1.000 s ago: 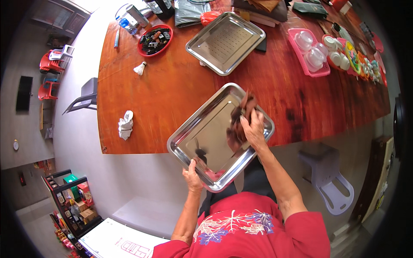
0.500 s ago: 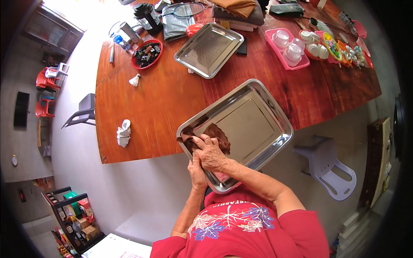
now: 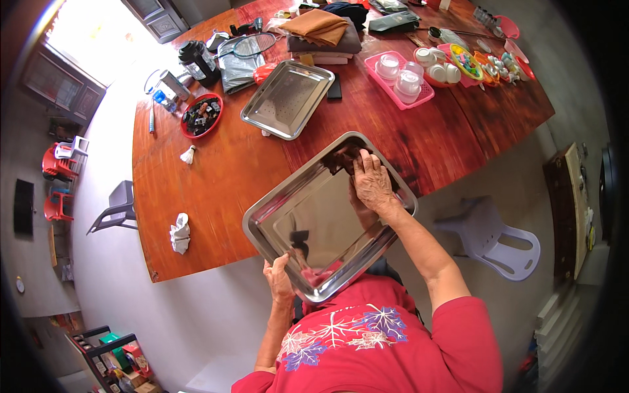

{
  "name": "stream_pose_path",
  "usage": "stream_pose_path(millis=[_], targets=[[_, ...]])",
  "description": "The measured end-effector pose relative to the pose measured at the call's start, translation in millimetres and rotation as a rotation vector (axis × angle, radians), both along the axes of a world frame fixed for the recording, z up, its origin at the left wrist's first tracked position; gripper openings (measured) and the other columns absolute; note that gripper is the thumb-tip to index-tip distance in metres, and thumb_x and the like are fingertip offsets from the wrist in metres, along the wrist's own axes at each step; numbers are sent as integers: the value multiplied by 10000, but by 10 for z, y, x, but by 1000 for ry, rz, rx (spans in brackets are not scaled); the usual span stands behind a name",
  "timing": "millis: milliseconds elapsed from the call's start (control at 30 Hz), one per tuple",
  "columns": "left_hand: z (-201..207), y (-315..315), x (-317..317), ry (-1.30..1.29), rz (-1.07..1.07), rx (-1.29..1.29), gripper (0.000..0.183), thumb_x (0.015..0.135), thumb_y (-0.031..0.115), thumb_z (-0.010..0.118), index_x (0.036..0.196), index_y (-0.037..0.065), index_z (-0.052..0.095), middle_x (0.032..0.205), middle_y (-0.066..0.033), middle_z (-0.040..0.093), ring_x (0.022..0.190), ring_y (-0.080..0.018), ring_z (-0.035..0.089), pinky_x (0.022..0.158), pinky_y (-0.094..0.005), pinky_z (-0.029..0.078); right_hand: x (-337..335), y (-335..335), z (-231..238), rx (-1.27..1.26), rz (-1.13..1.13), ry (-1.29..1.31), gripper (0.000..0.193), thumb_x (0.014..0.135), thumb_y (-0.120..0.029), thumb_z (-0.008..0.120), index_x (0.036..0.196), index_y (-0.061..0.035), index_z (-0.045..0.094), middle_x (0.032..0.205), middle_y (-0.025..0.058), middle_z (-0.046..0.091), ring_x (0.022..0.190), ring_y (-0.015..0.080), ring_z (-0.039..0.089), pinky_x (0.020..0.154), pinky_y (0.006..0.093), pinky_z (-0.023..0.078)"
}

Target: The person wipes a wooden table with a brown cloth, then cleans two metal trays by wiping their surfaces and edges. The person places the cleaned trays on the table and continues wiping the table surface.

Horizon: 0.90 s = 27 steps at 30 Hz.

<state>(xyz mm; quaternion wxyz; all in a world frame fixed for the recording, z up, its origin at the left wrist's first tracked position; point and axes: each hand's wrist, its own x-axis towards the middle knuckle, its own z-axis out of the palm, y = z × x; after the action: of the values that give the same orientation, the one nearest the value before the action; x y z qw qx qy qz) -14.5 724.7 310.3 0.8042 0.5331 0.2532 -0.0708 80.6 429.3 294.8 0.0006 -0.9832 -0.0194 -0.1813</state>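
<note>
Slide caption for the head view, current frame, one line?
Left hand holding a shiny metal tray, right hand resting on a brown cloth near the tray's far corner.

Right hand (image 3: 372, 183) stretched forward, back showing; left hand (image 3: 280, 280) (lower, nearer) curled.

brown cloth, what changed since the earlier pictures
The right hand has moved the brown cloth across the plain tray, from its left corner half a second ago to its far corner. The left hand still holds the near-left edge; the perforated tray stays on the table.
</note>
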Motion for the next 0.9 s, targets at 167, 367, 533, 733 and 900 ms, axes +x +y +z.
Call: stream_pose_path(millis=[167,367,533,733,900], targets=[[-63,49,72,10,-76,-84,163,824,76,560,950,-11,616,806,-79,638,630,-181,616,574,-304,532,-329,435,258,57,-138,104,425,764,-120,522,1152,54,534,1273,220,428,1011,352,476,831,397,464],[-24,15,64,-53,-91,-164,220,877,88,586,1078,-2,585,987,-72,649,861,-161,637,752,-301,540,-784,1364,504,300,459,261,412,702,-160,605,1057,50,619,1332,213,408,1134,343,424,787,407,471],[108,90,57,13,-113,-121,222,830,74,577,1039,2,599,893,-59,639,701,-152,621,589,-299,551,-972,1000,413,533,560,260,362,834,-151,546,1143,34,578,1291,216,451,1172,384,440,1020,432,372],[135,148,-36,-48,-131,-43,197,804,89,552,979,17,607,831,-36,621,636,-118,584,518,-273,508,-904,171,314,-158,57,149,439,808,-220,508,1179,10,561,1203,168,500,1108,291,473,831,383,407],[124,110,-110,-156,-84,106,183,805,81,558,978,43,600,802,7,579,660,-89,551,587,-222,440,-1063,29,343,-330,-156,395,272,792,-229,558,919,-32,695,877,84,583,875,240,476,698,377,356]])
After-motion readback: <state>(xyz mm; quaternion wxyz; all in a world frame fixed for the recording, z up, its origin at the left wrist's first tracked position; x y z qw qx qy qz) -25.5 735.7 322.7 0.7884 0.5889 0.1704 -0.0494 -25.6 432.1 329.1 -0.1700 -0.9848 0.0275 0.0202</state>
